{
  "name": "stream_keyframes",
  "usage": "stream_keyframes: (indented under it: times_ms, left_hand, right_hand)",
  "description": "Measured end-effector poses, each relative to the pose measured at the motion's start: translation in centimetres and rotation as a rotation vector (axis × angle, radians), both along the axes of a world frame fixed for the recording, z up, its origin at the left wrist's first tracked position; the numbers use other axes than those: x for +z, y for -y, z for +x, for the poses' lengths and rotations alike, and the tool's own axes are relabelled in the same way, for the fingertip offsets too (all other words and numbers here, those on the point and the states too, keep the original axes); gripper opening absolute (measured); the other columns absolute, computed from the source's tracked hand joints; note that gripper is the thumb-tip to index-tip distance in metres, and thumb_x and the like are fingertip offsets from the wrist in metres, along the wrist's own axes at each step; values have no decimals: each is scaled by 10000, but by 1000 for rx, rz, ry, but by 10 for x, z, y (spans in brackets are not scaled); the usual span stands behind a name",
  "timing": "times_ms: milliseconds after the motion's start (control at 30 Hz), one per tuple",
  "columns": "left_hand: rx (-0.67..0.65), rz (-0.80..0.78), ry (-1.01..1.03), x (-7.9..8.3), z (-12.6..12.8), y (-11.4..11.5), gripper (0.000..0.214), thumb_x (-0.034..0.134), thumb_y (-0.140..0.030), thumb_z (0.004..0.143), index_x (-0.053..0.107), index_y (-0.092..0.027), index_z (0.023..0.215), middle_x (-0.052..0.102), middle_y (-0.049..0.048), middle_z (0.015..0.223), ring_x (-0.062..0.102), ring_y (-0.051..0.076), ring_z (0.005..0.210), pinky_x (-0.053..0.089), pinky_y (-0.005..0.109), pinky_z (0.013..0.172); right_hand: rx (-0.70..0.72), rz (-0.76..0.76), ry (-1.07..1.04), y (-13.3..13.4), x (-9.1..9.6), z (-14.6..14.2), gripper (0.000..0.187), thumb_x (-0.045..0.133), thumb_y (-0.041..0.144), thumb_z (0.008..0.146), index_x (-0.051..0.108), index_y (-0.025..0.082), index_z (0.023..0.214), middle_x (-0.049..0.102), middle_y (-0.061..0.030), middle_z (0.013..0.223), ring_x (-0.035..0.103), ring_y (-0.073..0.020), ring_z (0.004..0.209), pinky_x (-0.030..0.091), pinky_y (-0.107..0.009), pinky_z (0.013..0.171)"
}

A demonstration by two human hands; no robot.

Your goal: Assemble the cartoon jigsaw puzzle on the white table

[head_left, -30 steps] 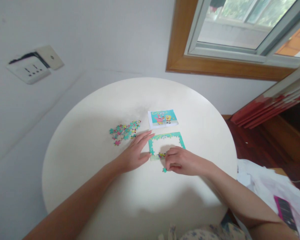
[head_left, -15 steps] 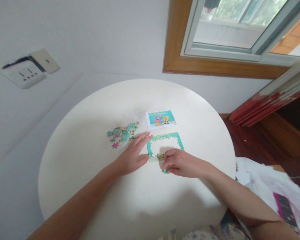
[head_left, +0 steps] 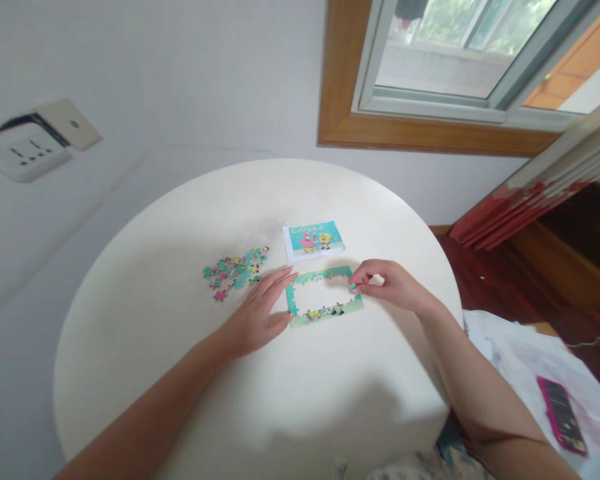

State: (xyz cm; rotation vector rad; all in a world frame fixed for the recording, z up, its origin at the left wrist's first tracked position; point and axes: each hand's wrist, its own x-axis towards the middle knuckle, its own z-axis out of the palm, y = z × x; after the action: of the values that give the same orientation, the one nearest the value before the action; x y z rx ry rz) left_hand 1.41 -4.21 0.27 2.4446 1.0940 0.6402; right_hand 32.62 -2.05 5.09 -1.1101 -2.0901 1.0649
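A partly built jigsaw frame (head_left: 324, 295) with a teal border lies on the round white table (head_left: 180, 373). My left hand (head_left: 258, 315) lies flat with fingers stretched out, touching the frame's left edge. My right hand (head_left: 391, 283) pinches a small teal puzzle piece (head_left: 353, 286) at the frame's right edge. A pile of loose puzzle pieces (head_left: 233, 270) sits to the left of the frame. The cartoon picture card (head_left: 313, 240) lies just beyond the frame.
A wall socket (head_left: 25, 143) is at the far left. A wooden-framed window (head_left: 430, 80) is beyond the table. To the right, a pink phone (head_left: 561, 415) lies on white cloth (head_left: 520, 360), with red boards (head_left: 530, 200) leaning behind.
My right hand has moved with the teal piece from the frame's lower edge to its right edge. More of the frame's bottom row shows. My left hand stays at the left edge.
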Motion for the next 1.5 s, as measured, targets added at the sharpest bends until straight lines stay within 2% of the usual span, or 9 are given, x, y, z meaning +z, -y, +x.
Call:
stream_keyframes:
  times_ms: [133,267,433,600,733,967,1233,1500]
  left_hand:
    - [-4,3,1,2,1,0,624,521,-209,888,282,-231,1464,317,119,1516,304,280,1411,288,455,1177]
    - [3,15,1,1,1,-1,628,523,-209,889,278,-237,1467,317,114,1518,304,277,1413,295,457,1176]
    - [-8,12,-12,0,0,-1,640,519,-207,894,250,-248,1473,300,113,1523,288,273,1420,286,459,1178]
    - [4,-3,-27,3,0,1,632,519,-208,890,259,-244,1465,300,121,1522,291,279,1416,285,471,1174]
    - [8,-10,-28,3,0,1,630,522,-220,892,265,-239,1466,307,128,1519,294,283,1415,290,467,1171]
    - [11,13,-13,-1,-1,-1,648,535,-224,885,269,-253,1476,322,120,1519,312,287,1410,303,462,1167]
    - [19,7,7,1,0,0,625,542,-236,884,316,-239,1467,343,111,1516,324,283,1406,311,449,1168]
    - [12,-5,-7,2,1,1,630,536,-230,889,300,-222,1472,326,133,1518,307,284,1412,299,458,1170]
  right_hand:
    - [-45,8,73,-10,-5,15,157,634,284,837,723,175,908,627,-40,803,580,-139,708,469,-259,642]
    - [-12,-14,86,-9,-9,12,162,617,261,848,735,190,934,597,-42,851,572,-122,684,463,-240,605]
    - [13,28,91,-9,-9,11,217,568,217,872,750,216,988,628,-60,905,572,-129,722,454,-247,640]
    - [-17,-148,37,-8,-11,9,242,616,290,848,715,178,1038,666,-37,807,595,-141,695,457,-254,638]
    - [-33,-228,-6,-6,-10,7,198,614,297,847,691,167,974,637,-6,725,589,-127,651,447,-242,624]
    - [-42,-173,7,-6,-8,5,165,621,311,841,682,170,901,630,-14,746,569,-129,676,439,-242,624]
    - [-55,-106,-8,-6,-16,4,148,644,290,827,656,180,926,622,-5,737,563,-129,670,432,-237,617]
    - [-32,-9,42,-3,-11,0,216,597,258,837,722,170,989,677,-26,758,555,-121,646,440,-228,606]
